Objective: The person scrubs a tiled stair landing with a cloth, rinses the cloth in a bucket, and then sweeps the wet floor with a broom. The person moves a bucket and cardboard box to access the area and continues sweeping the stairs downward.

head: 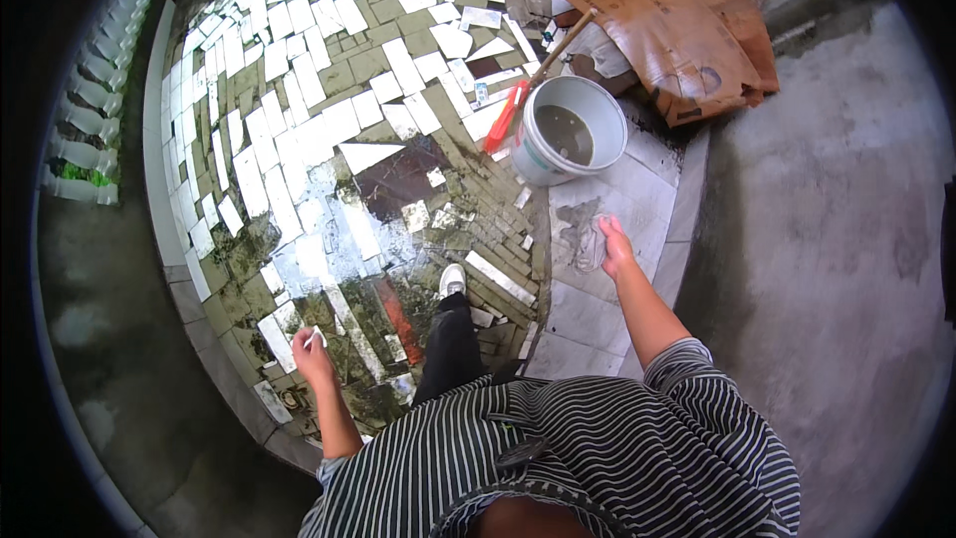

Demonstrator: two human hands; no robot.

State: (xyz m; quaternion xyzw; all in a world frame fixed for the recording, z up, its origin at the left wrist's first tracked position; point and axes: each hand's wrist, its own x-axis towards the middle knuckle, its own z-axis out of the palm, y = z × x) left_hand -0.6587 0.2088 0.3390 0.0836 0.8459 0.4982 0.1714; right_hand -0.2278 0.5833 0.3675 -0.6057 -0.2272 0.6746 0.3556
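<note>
My right hand [614, 246] grips a wet grey rag [588, 248], which hangs over or touches the pale tiled ledge [571, 314]; the gap between them is hard to judge. A damp dark patch shows on the ledge beside the rag. Beyond it stands a white plastic bucket [532, 142] with murky water [564, 136] inside. At the lower left my left hand [312, 359] pinches a small white object [317, 335] whose kind is unclear.
Wet paving with white tile pieces [399, 67] covers the ground around my shoe [452, 281]. An orange-red tool head [500, 123] on a wooden handle [564, 45] leans by the bucket. Flattened cardboard [657, 22] lies behind. A white balustrade [93, 112] lines the left.
</note>
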